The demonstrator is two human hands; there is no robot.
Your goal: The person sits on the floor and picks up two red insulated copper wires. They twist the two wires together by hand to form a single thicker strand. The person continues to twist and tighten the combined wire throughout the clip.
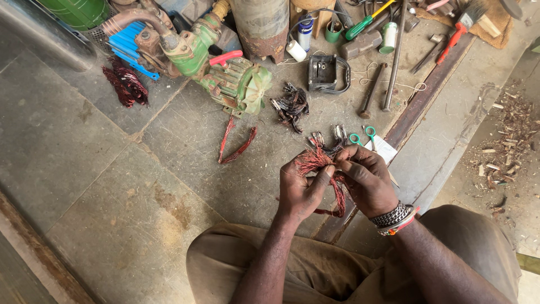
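The bundle of red copper winding wire (320,169) sits right at the centre, held up between both hands just above the concrete floor (112,186), in front of the person's knees. One end fans out into loose strands near the left thumb; a looped tail hangs down between the wrists. The left hand (301,188) is clenched around the bundle's lower part, thumb pressing the strands. The right hand (365,180), wearing bead and metal bracelets (394,217), pinches the upper strands with its fingertips, so both hands are closed on the same wire.

By my reading, the work is somewhere in the middle. A bent pair of red wire hanks (236,145) lies apart on the floor to the left, a dark, blackened heap of coil pieces (291,104) rests nearer the pump, and another dark red tangle (125,84) lies far left; whether these are finished or waiting, I cannot tell. The bundle in hand looks part-sorted, strands loose at one end.

Just beyond the fingers lie green-handled scissors (363,135) on a slip of white paper (385,149). Further out stands the green pump motor (230,79), with a black box (323,72), steel rods (394,56) and a green screwdriver (365,21).
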